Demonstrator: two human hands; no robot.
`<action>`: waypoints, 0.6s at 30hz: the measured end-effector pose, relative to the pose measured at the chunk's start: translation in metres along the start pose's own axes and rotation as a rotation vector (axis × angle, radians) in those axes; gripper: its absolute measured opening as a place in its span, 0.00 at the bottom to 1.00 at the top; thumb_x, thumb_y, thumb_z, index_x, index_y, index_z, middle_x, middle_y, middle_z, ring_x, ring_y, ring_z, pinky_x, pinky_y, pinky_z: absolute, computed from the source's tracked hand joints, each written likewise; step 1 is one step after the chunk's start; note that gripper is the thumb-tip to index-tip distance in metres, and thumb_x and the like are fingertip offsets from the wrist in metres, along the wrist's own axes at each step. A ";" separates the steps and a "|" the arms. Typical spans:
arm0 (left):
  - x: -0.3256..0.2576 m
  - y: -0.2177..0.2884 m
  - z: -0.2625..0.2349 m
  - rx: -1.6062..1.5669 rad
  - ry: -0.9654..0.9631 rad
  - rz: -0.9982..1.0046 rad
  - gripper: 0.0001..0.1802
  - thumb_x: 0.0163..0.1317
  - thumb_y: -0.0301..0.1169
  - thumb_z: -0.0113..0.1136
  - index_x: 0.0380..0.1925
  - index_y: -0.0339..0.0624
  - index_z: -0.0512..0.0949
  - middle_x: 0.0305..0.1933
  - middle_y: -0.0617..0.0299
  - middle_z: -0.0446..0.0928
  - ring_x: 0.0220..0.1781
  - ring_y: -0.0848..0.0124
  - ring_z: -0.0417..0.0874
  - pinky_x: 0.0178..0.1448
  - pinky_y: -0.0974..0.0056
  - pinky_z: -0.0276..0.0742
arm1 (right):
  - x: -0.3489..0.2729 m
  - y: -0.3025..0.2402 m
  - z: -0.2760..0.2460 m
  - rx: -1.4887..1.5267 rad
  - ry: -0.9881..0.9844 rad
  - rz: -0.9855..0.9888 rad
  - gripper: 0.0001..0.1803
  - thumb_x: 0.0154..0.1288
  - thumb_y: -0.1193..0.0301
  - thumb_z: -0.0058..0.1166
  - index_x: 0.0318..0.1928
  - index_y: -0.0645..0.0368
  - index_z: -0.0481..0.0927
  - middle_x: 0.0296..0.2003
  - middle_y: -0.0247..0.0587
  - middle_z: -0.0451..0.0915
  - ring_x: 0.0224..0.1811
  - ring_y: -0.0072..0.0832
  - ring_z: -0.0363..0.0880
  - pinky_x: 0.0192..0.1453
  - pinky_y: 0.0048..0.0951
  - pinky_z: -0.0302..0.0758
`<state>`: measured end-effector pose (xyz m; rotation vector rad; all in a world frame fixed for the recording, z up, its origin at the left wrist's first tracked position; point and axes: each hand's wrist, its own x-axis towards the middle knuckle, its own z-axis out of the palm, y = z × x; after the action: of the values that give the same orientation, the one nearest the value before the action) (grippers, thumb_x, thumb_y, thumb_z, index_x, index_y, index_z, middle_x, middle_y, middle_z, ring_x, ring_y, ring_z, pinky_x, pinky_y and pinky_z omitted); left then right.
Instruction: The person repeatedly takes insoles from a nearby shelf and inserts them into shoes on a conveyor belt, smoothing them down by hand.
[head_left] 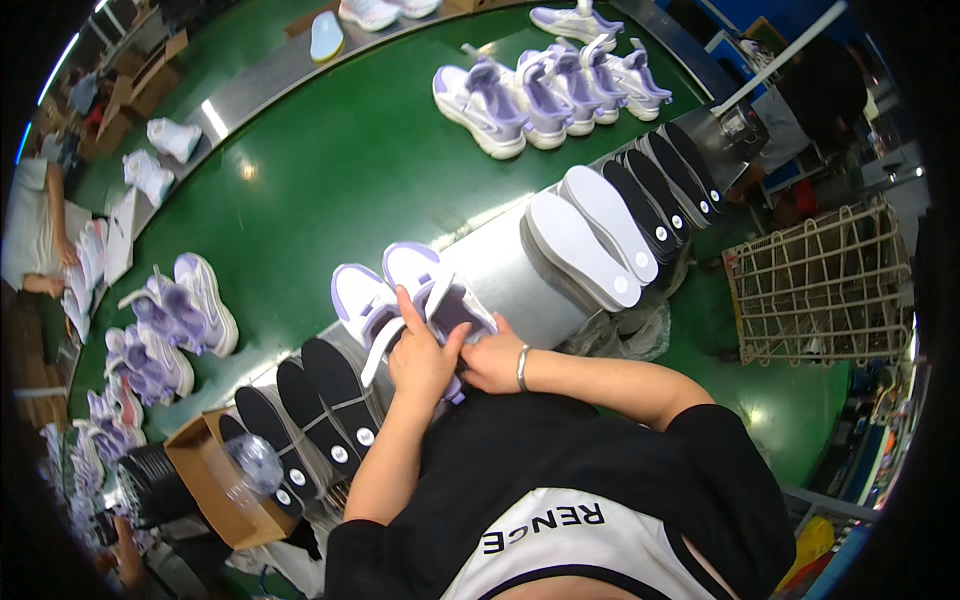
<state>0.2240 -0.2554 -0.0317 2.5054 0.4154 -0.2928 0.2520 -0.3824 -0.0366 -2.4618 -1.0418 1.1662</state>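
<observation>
Left hand (420, 360): grip closed on the lilac-and-white shoe (440, 300).
Right hand (492, 362): fingers wrapped under that shoe.
Black insoles (320, 410): at 8 o'clock on the green surface (350, 170).

Pair of white-and-lavender sneakers (400, 295), soles up, side by side at the near edge of the green table. The right-hand shoe is partly hidden by the fingers, so its strap state is probably open but unclear.

Both hands, left hand (420, 358) and right hand (490, 362), grip a lilac-and-white shoe (445, 300) beside black insoles (320, 400) on the green table (340, 170)
</observation>
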 end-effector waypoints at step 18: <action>0.148 -0.066 -0.101 -0.115 0.662 0.382 0.33 0.54 0.39 0.52 0.55 0.30 0.56 0.57 0.42 0.58 0.56 0.56 0.64 0.57 0.64 0.61 | -0.108 0.075 0.052 0.569 0.742 0.216 0.14 0.56 0.65 0.45 0.39 0.60 0.72 0.36 0.44 0.74 0.40 0.38 0.71 0.45 0.32 0.67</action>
<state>0.3496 -0.1115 -0.0266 2.4479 0.1824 0.7042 0.2042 -0.5155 -0.0427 -2.2415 -0.1987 0.4066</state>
